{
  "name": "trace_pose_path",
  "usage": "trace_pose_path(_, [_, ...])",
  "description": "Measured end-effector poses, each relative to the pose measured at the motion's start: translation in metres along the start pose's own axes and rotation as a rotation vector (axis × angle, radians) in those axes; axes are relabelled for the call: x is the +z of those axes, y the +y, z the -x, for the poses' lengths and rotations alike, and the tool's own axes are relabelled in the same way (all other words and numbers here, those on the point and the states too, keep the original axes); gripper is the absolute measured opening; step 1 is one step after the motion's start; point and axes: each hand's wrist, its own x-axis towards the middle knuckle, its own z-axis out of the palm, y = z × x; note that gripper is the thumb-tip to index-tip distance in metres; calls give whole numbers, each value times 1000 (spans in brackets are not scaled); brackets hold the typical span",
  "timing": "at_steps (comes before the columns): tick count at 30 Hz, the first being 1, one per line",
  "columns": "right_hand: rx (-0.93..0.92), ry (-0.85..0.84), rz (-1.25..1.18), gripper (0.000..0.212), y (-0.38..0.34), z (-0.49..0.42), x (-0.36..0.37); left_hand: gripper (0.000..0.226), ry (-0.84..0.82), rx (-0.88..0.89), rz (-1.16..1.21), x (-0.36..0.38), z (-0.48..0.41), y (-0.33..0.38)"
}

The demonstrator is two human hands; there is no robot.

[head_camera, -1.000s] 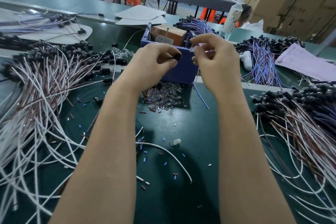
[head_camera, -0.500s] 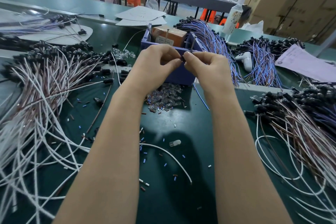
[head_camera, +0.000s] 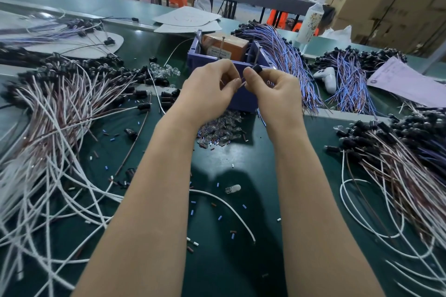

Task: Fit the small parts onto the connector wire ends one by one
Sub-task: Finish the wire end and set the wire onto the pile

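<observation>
Both hands are raised together above the green table in front of a blue bin. My right hand (head_camera: 272, 90) pinches a small black connector (head_camera: 257, 69) between thumb and forefinger, with thin wires running down from it behind the hand. My left hand (head_camera: 212, 89) pinches the thin wire end (head_camera: 242, 84) just left of the connector; whether a small part is between those fingertips is hidden. A heap of small clear bulb-like parts (head_camera: 220, 131) lies on the table below the hands.
The blue bin (head_camera: 237, 101) holds an orange box (head_camera: 225, 46). Piles of white-and-brown wires with black connectors (head_camera: 60, 103) lie left and right (head_camera: 398, 149); blue-purple bundles (head_camera: 284, 60) lie behind. A loose clear bulb (head_camera: 233, 188), a white wire (head_camera: 226, 207) and scattered sleeve bits lie near.
The hands came together from slightly apart and stayed close. The black connector moved from my left fingers to my right fingertips, and the left hand now pinches the wire end.
</observation>
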Motion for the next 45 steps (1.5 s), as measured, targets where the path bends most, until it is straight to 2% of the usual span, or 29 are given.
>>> trace_pose_path(5, [-43,12,134,22,1,-2,0,1,27,-17,-52,3,-1,1])
trace_pose_path(9, [-90,-14,284,34,2,-3,-5,32,23,60,16,7,-2,8])
trace_pose_path(13, [-129,-95,365,36,-1,-5,-9,26,90,60,99,10,0,9])
trace_pose_path(16, [-95,-150,283,22,-3,-5,-14,17,139,37,185,13,1,3])
trace_pose_path(18, [-67,-85,170,5,-4,-4,-19,12,173,15,268,13,1,-2])
trace_pose_path(22, [-58,-17,-98,14,-8,-6,-21,15,187,-7,326,14,0,-7])
trace_pose_path(26, [-95,-75,-143,18,-11,-4,-18,14,177,-5,323,14,0,-8])
trace_pose_path(29, [-139,-106,-99,21,-11,-4,-16,14,148,3,302,14,1,-7])
trace_pose_path(34, [-233,-91,114,16,-7,-4,-13,16,129,2,282,13,1,-5])
trace_pose_path(45, [-323,-56,269,19,-5,-3,-15,25,94,57,218,9,2,-4])
